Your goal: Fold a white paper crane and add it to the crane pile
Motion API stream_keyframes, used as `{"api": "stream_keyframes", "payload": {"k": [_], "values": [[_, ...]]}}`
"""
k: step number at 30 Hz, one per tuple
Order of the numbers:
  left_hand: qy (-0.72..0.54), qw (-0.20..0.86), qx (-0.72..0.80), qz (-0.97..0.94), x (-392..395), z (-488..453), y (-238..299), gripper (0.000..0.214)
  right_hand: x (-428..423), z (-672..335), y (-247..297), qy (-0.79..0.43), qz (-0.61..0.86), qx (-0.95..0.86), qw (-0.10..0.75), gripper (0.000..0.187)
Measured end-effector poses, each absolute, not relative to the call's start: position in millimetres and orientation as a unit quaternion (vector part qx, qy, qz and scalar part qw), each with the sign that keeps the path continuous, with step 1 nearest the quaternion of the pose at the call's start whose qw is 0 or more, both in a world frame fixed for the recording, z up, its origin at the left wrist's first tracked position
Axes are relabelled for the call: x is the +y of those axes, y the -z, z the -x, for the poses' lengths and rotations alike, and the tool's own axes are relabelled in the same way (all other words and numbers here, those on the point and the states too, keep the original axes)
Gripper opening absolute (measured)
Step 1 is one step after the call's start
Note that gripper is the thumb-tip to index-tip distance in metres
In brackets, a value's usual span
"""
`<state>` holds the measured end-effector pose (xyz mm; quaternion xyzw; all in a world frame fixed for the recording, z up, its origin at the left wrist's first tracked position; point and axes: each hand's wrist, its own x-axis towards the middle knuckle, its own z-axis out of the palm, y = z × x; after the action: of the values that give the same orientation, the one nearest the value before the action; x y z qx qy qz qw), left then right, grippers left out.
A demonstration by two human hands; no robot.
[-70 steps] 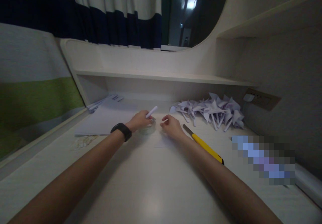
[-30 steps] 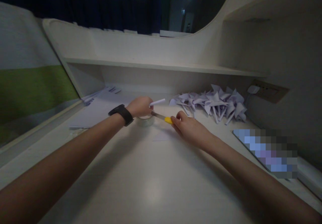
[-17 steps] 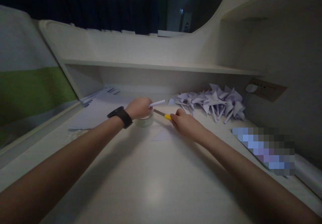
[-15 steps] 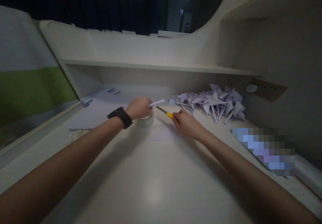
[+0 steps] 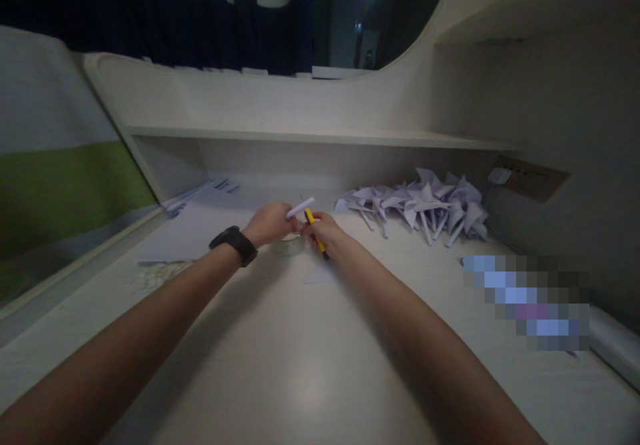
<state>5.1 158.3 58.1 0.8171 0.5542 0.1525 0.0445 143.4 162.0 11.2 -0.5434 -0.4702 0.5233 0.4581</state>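
My left hand [image 5: 269, 223], with a black watch [image 5: 234, 244] on the wrist, is closed round a white rolled paper stick [image 5: 300, 207] and rests over a clear roll of tape [image 5: 288, 245] on the desk. My right hand [image 5: 327, 231] grips a yellow utility knife [image 5: 315, 231], held upright with its tip close to the stick and the tape roll. The two hands almost touch. A small scrap of white paper [image 5: 318, 273] lies just under the right wrist.
A heap of pale folded paper pinwheels [image 5: 425, 207] lies at the back right. Sheets of paper [image 5: 200, 221] are stacked at the back left. A shelf [image 5: 320, 137] overhangs the desk; a wall socket [image 5: 530, 178] is on the right.
My right hand picked up the yellow knife from the desk and has brought it left to the tape roll, turning it upright. My left hand stayed on the roll with the stick.
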Motion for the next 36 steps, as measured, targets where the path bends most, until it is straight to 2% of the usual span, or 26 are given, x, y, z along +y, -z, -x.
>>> {"api": "stream_keyframes", "payload": {"k": [3, 5, 16, 21, 24, 29, 33, 35, 36], "values": [[-0.164, 0.052, 0.559, -0.811, 158.3, -2.4, -54.3, 0.024, 161.8, -145.1, -7.0, -0.547, 0.536, -0.47, 0.44, 0.018], [-0.171, 0.055, 0.566, -0.804, 158.6, -1.2, -52.2, 0.023, 161.5, -146.4, -5.0, -0.559, 0.533, -0.466, 0.432, 0.014], [-0.189, -0.031, 0.638, -0.746, 153.0, -12.8, -34.2, 0.026, 162.0, -143.9, 1.8, -0.567, 0.54, -0.441, 0.439, 0.021], [-0.284, -0.027, 0.664, -0.691, 157.2, -3.2, -32.3, 0.023, 161.7, -144.3, 1.9, -0.553, 0.559, -0.446, 0.428, 0.02], [-0.366, 0.043, 0.65, -0.664, 160.1, 6.0, -34.6, 0.017, 161.3, -145.1, 1.3, -0.54, 0.566, -0.457, 0.424, 0.018], [-0.493, 0.235, 0.56, -0.623, 136.8, 4.8, -46.5, 0.011, 162.8, -153.5, -7.5, -0.492, 0.581, -0.486, 0.43, 0.014], [-0.514, 0.333, 0.52, -0.596, 101.6, 1.6, -60.0, 0.019, 149.6, -185.9, -16.0, -0.414, 0.605, -0.522, 0.437, 0.025], [-0.519, 0.366, 0.495, -0.593, 84.6, 2.4, -64.5, 0.02, 133.0, -213.7, -15.0, -0.362, 0.62, -0.559, 0.416, 0.026], [-0.515, 0.381, 0.485, -0.595, 76.5, 2.9, -65.9, 0.02, 122.7, -229.2, -12.9, -0.273, 0.638, -0.623, 0.36, 0.028]]}}
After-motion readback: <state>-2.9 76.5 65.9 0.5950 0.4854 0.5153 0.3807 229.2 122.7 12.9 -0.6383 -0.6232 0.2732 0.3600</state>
